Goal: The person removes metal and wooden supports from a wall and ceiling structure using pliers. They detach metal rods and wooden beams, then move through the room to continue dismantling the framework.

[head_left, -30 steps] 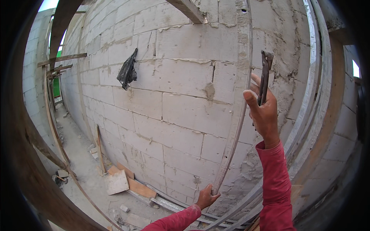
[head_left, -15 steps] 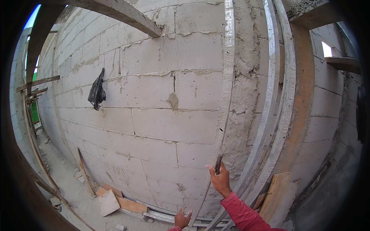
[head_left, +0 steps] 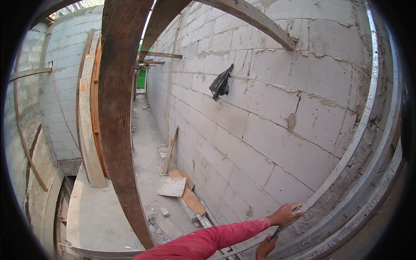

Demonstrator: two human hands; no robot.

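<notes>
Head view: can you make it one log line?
left hand: touching long silver metal strip | right hand: holding dark metal tool | black plastic scrap: on pale block wall

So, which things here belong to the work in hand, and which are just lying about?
In use:
Metal strip, at the left hand
Dark hand tool, in the right hand

Lying about:
Wooden boards on the floor
Black bag, hanging on the wall

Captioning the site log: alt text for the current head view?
A person's red-sleeved left hand is at a long metal strip along a pale block wall; the right hand, partly cut off below, holds a dark tool. Black plastic hangs on the wall, and a brown timber spans the left foreground.
</notes>
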